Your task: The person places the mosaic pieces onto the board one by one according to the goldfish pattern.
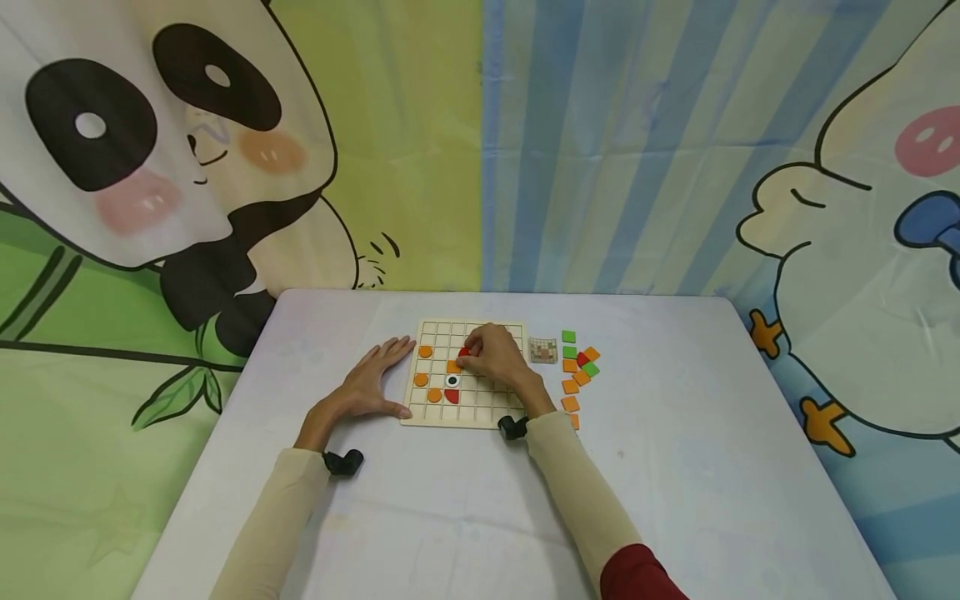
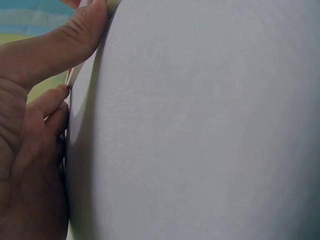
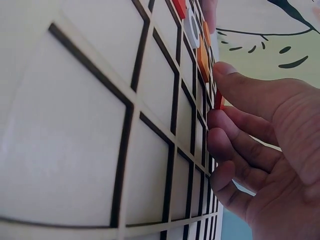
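Note:
A pale wooden grid board (image 1: 480, 410) lies on the table. My right hand (image 1: 495, 354) reaches over it and pinches a small red piece (image 1: 463, 352) between thumb and fingers, low against the grid in the right wrist view. Just below that piece sit an orange square (image 1: 453, 367), a white eye disc with a black centre (image 1: 452, 381) and a red rounded piece (image 1: 452, 397). Orange discs (image 1: 421, 380) lie in cells at the board's left. With fingers spread and thumb at the lower left corner, my left hand (image 1: 371, 383) rests along the board's left edge.
A small patterned card (image 1: 543, 350) lies just right of the board. Beyond it are loose tiles: green squares (image 1: 569, 337), several orange squares (image 1: 571, 387) and a red piece (image 1: 582, 359). The white table (image 1: 675, 483) meets a cartoon-printed curtain (image 1: 600, 150) at the back.

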Motion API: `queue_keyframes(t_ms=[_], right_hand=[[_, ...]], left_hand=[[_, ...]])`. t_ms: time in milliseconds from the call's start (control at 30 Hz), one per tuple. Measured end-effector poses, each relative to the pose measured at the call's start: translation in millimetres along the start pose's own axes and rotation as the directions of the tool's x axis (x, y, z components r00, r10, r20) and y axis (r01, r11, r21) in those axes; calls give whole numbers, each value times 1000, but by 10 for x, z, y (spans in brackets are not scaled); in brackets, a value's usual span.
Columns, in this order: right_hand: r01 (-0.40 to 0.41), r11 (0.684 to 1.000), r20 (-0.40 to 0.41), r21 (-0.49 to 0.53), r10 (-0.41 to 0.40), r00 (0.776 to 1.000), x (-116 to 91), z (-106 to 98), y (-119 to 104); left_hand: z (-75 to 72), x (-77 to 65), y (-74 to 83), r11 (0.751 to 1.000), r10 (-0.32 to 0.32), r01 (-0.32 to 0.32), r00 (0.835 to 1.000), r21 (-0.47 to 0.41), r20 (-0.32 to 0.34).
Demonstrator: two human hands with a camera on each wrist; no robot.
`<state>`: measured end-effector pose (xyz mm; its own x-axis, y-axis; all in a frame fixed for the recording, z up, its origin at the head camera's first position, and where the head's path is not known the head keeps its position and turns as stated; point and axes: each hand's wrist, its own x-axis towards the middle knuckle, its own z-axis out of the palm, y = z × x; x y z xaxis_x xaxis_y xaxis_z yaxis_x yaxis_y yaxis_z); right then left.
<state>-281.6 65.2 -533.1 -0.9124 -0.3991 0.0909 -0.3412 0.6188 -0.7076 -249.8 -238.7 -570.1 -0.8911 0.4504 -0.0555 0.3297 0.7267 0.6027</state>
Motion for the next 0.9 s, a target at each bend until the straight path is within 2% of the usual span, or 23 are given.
queue_keyframes(t_ms=[900], right_hand=[[-30, 997, 10, -71, 30, 999, 104, 59, -63]], left_hand=[[-9, -2, 30, 1000, -20, 20, 1000, 0, 17]])
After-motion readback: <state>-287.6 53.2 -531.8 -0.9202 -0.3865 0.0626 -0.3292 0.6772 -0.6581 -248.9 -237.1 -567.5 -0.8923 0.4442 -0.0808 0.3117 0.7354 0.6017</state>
